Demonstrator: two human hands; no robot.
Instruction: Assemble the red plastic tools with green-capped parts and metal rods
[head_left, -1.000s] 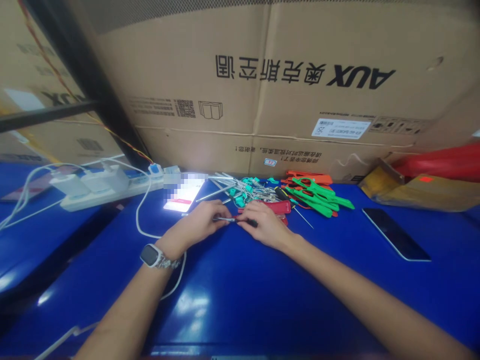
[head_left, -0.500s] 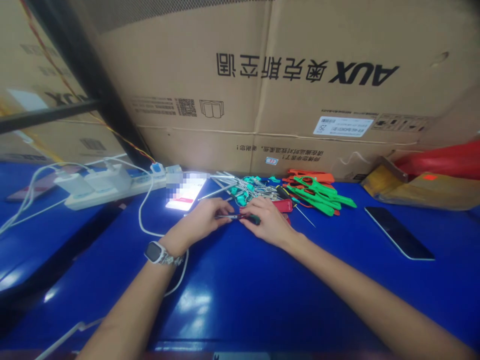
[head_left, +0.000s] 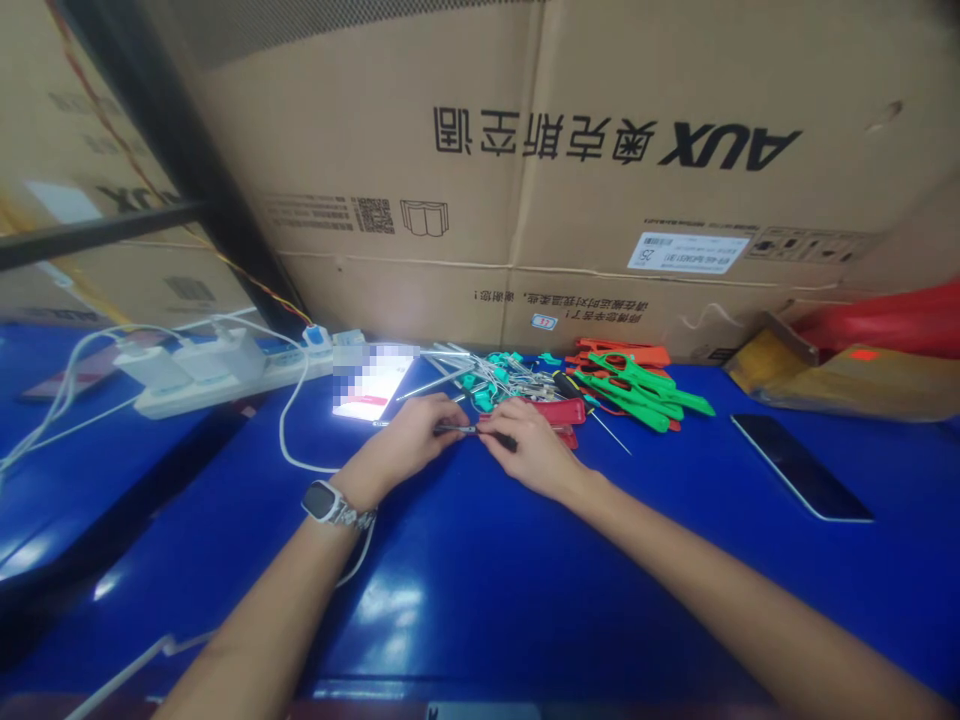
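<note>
My left hand (head_left: 421, 428), with a watch (head_left: 321, 501) on its wrist, is closed on the metal shaft of a small screwdriver (head_left: 507, 441). Its dark handle is pinched by my right hand (head_left: 534, 447), fingers curled round it. The tool lies level between both hands, low above the table. What its tip touches is hidden by my left fingers. Just beyond the hands is a pile of metal rods and wires with teal plastic pieces (head_left: 496, 372). Red plastic pieces (head_left: 564, 412) lie behind my right hand, next to another screwdriver with a black-and-yellow handle (head_left: 566, 385).
Green clips (head_left: 630, 392) and orange clips (head_left: 637, 352) are heaped behind, right of the pile. A dark phone (head_left: 799, 468) lies on the right, a lit phone (head_left: 375, 385) on the left. A power strip (head_left: 225, 385) with white cables stands farther left. Cardboard (head_left: 390, 280) walls the back.
The screwdriver has turned a little between my fingers, its handle showing darker now. My left wrist has shifted slightly to the right. Both hands keep their hold.
</note>
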